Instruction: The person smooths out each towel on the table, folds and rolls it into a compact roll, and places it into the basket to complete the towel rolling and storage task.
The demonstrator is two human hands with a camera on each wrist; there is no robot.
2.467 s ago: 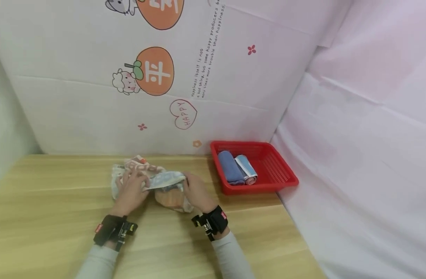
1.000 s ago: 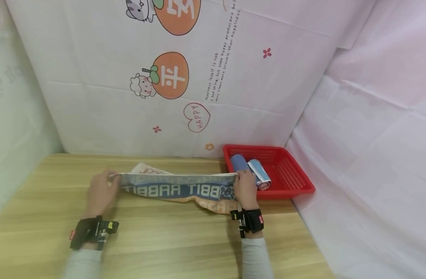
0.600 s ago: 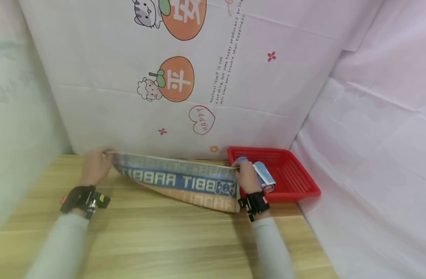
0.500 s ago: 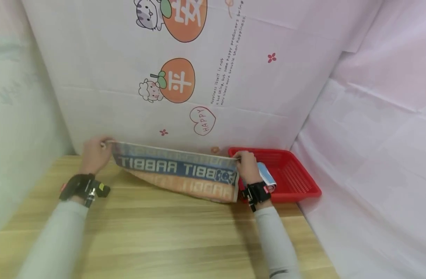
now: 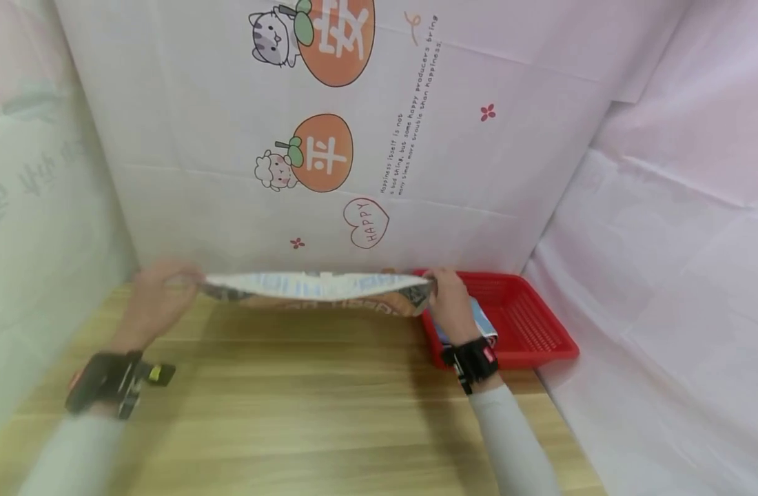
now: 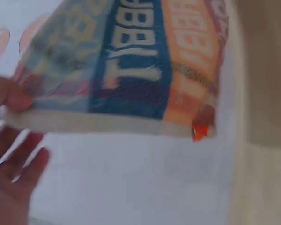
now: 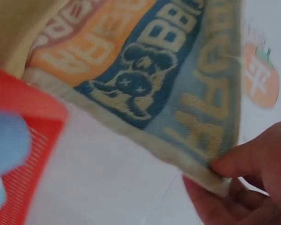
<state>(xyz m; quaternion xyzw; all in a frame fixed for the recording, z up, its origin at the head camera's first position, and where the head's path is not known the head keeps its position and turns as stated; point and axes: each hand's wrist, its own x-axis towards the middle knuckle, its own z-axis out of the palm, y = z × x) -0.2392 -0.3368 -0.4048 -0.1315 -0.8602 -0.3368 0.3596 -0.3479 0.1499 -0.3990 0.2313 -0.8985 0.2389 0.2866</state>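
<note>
Stretched between both hands is a towel [image 5: 329, 293] with coloured bands, RABBIT lettering and a pale hem, raised over the table. At one top corner my left hand [image 5: 158, 300] pinches it between thumb and fingers; this hand is blurred in the head view. My right hand [image 5: 452, 306] pinches the opposite corner, in front of the basket's left side. In the left wrist view the towel [image 6: 136, 61] hangs from the pinched corner, with a small orange tag on its hem. A bear figure on the towel [image 7: 140, 79] shows in the right wrist view.
A red plastic basket [image 5: 540, 358] stands at the back right of the wooden table [image 5: 292, 413]. In it lie rolled cloths, one light blue roll [image 5: 483, 322] showing past my right hand. A printed white sheet [image 5: 218, 207] covers the wall behind, and more sheeting hangs at both sides.
The bunched towel has been spread wide between the hands and lifted off the table. Its lower part has just swung up and away, so less of the printed face shows in the head view.
</note>
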